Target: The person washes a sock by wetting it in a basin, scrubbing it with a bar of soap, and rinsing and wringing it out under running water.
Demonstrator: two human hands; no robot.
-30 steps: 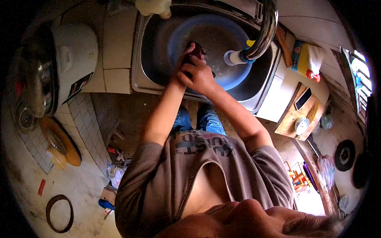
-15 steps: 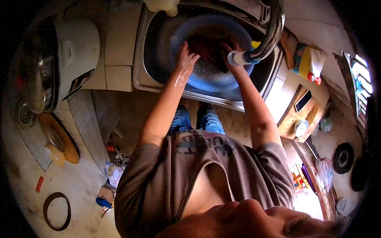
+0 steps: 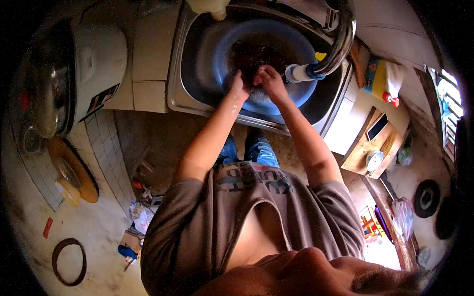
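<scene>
A dark reddish, cloth-like piece (image 3: 259,53) lies in the water of a blue basin (image 3: 307,96); deep shadow blurs its outline. At the piece's near edge, my left hand (image 3: 239,90) is closed with the thumb up, its fingers partly lost in the shadow. Close beside it, my right hand (image 3: 270,81) has its fingers curled in, gripping at the same dark piece. Wet streaks show on my left wrist. The basin stands inside a metal sink (image 3: 195,101).
A curved faucet (image 3: 348,29) with a white and blue nozzle (image 3: 299,73) reaches over the basin's right side. To the right are a yellow bottle with a red cap (image 3: 390,97) and a wooden board (image 3: 356,155) bearing a phone (image 3: 377,127). A rice cooker (image 3: 98,69) stands left.
Both hands have drawn toward me and closer together, from the sides of the dark piece to its near edge. My right hand has moved left, away from the nozzle, its fingers now curled.
</scene>
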